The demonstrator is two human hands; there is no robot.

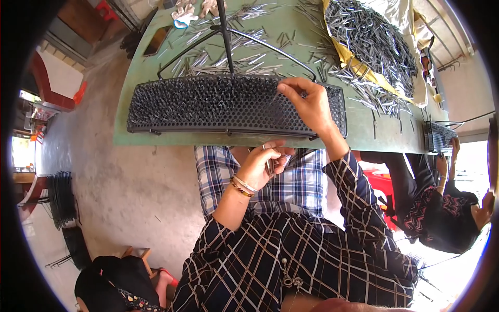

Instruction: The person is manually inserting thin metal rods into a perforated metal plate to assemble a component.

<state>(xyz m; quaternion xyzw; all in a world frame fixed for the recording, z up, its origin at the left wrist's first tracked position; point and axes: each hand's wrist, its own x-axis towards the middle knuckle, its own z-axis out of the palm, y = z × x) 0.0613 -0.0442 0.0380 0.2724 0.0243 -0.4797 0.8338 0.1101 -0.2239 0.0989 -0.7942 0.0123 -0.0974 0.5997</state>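
A long black perforated rack [260,122] lies along the near edge of the green table, with a black wire frame [227,44] rising behind it. Thin dark metal pieces [179,104] stand upright in many of its holes, densely at the left; holes toward the right show bare. Over the rack's right part is my right hand [311,104], thumb and forefinger pinched together at the holes; whatever they pinch is too small to make out. My left hand [261,165] is held above my lap, just off the table edge, fingers curled round a few thin metal pieces [270,166].
Loose metal pieces [254,62] lie scattered behind the rack. A yellow-edged sack [371,47] heaped with more stands at the back right. A phone [157,41] and gloves [184,14] are at the back left. Another person [447,213] works at a similar rack [439,136] on the right.
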